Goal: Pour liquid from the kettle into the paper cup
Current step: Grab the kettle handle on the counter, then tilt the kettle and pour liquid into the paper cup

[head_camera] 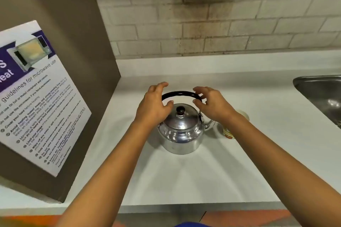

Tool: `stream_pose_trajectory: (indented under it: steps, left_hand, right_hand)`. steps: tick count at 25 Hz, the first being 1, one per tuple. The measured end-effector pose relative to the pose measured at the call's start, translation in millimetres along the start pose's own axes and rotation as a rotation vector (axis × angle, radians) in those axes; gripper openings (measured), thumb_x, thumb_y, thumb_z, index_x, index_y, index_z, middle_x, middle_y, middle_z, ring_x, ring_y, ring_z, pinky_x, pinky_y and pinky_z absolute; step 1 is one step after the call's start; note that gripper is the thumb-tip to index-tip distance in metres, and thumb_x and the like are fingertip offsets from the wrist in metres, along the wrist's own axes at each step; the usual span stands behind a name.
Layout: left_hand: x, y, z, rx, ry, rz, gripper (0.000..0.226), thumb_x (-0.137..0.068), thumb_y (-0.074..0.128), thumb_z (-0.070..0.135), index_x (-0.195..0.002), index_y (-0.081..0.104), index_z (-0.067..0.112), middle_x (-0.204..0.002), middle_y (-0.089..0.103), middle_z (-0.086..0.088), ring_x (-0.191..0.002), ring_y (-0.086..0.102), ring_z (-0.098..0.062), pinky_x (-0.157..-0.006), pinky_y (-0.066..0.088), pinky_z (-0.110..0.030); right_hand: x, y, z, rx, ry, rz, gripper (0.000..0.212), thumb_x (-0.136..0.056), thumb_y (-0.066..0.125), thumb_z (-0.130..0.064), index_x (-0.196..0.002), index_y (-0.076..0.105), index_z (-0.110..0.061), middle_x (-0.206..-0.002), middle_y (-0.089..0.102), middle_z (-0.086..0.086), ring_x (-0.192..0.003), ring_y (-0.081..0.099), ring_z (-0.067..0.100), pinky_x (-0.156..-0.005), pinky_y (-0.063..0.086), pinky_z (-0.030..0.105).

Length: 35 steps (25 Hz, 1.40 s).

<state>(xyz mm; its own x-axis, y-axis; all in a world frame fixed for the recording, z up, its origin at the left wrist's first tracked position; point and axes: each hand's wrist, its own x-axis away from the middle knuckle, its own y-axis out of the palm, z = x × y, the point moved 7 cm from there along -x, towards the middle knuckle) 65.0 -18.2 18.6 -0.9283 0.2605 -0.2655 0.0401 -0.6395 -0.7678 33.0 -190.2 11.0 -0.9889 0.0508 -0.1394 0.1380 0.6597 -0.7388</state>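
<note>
Steel kettle (180, 131) mid-frame on counter (184, 177), lid on. Paper cup (234, 125) right of it, contents hidden. Left hand (154, 106) and right hand (212, 105) open beside handle (181, 95).

Steel kettle (180, 131) sits upright on white counter (184, 175), lid on w/ black knob (180, 110), black handle (181, 95) arched up. Left hand (154, 106) & right hand (212, 104) flank the handle, fingers spread & curled, not clearly gripping it. Paper cup (228, 131) stands just right of kettle, partly hidden by right forearm. Sink (321, 96) at far right; microwave poster (35, 94) at left.
</note>
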Motion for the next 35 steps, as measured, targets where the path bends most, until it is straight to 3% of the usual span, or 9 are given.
stream_pose_trajectory:
  steps: [4, 7, 10, 17, 20, 22, 28, 31, 35]
  left_hand:
    - [-17.7, 16.8, -3.1, 0.168, 0.009, -0.12, 0.036, -0.082, 0.064, 0.022, -0.117, 0.06, 0.019, -0.109, 0.064, -0.002, -0.096, 0.061, -0.02, -0.086, 0.049, -0.028]
    - [-29.8, 26.6, -3.3, 0.198, 0.006, -0.184, 0.006, -0.08, 0.065, 0.024, -0.085, 0.067, 0.025, -0.071, 0.061, 0.009, -0.068, 0.058, -0.015, -0.064, 0.048, -0.025]
    - [-40.3, 31.3, -6.1, 0.194, -0.058, -0.184, 0.023, -0.071, 0.068, 0.028, -0.053, 0.055, 0.029, -0.048, 0.05, 0.011, -0.048, 0.048, -0.009, -0.048, 0.036, -0.022]
    - [-43.9, 28.4, -7.5, 0.28, -0.198, -0.143, 0.027, -0.058, 0.076, 0.025, -0.038, 0.057, 0.026, -0.03, 0.047, 0.018, -0.035, 0.041, -0.002, -0.046, 0.034, -0.02]
    - [-46.7, 11.0, 6.0, 0.296, -0.191, -0.1, 0.024, -0.056, 0.077, 0.024, -0.04, 0.062, 0.033, -0.03, 0.048, 0.017, -0.039, 0.044, -0.007, -0.048, 0.037, -0.021]
    - [-49.1, -2.1, 13.5, 0.321, -0.187, -0.059, 0.025, -0.056, 0.078, 0.023, -0.039, 0.061, 0.03, -0.03, 0.049, 0.015, -0.039, 0.046, -0.006, -0.049, 0.039, -0.021]
    - [-43.6, -21.7, 27.6, 0.351, -0.184, -0.001, 0.031, -0.057, 0.079, 0.023, -0.036, 0.06, 0.035, -0.029, 0.047, 0.019, -0.03, 0.04, 0.004, -0.048, 0.035, -0.02]
    - [-39.9, -22.3, 30.2, 0.345, -0.198, 0.011, 0.032, -0.058, 0.08, 0.021, -0.036, 0.06, 0.034, -0.028, 0.046, 0.018, -0.029, 0.039, 0.004, -0.048, 0.035, -0.02]
    - [-38.8, -16.7, 33.7, 0.324, -0.205, -0.003, 0.03, -0.057, 0.079, 0.019, -0.035, 0.06, 0.029, -0.029, 0.047, 0.018, -0.038, 0.044, -0.001, -0.049, 0.036, -0.02]
  right_hand:
    - [-6.5, 6.0, 1.7, -0.129, 0.002, 0.057, 0.027, -0.09, 0.053, -0.013, -0.115, 0.062, -0.016, -0.103, 0.068, 0.006, -0.084, 0.062, 0.015, -0.08, 0.048, 0.024]
    - [-8.4, 8.0, 7.2, -0.179, 0.018, 0.084, 0.025, -0.089, 0.053, -0.011, -0.111, 0.064, -0.017, -0.082, 0.062, -0.007, -0.062, 0.055, -0.005, -0.058, 0.039, 0.002]
    - [-6.2, 9.5, 7.6, -0.238, 0.035, 0.117, 0.025, -0.088, 0.053, -0.008, -0.108, 0.065, -0.015, -0.072, 0.056, -0.017, -0.055, 0.052, -0.013, -0.054, 0.037, 0.001]
    - [-5.9, 2.1, -0.5, -0.296, 0.009, 0.088, 0.025, -0.087, 0.054, -0.006, -0.107, 0.066, -0.015, -0.07, 0.056, -0.018, -0.054, 0.053, -0.011, -0.055, 0.037, 0.002]
    - [-6.8, -15.1, -9.5, -0.349, -0.008, 0.14, 0.026, -0.085, 0.058, -0.009, -0.109, 0.065, -0.016, -0.079, 0.062, -0.018, -0.065, 0.058, -0.007, -0.063, 0.044, 0.004]
    - [-2.3, -21.3, -12.3, -0.392, 0.007, 0.192, 0.034, -0.083, 0.061, -0.01, -0.116, 0.061, -0.017, -0.097, 0.066, -0.009, -0.087, 0.062, 0.006, -0.082, 0.051, 0.016]
    - [48.5, 4.3, -6.2, -0.307, 0.016, 0.232, 0.069, -0.08, 0.063, -0.015, -0.141, 0.03, -0.014, -0.138, 0.049, 0.008, -0.122, 0.049, 0.021, -0.104, 0.04, 0.03]
    - [62.5, 14.3, 0.8, -0.287, 0.015, 0.258, 0.063, -0.08, 0.064, -0.018, -0.137, 0.036, -0.012, -0.134, 0.047, 0.005, -0.122, 0.045, 0.018, -0.105, 0.033, 0.021]
    - [77.4, 35.7, 13.3, -0.283, 0.112, 0.222, 0.07, -0.085, 0.06, -0.025, -0.143, 0.022, -0.012, -0.151, 0.023, 0.013, -0.139, 0.024, 0.021, -0.103, 0.012, 0.0]
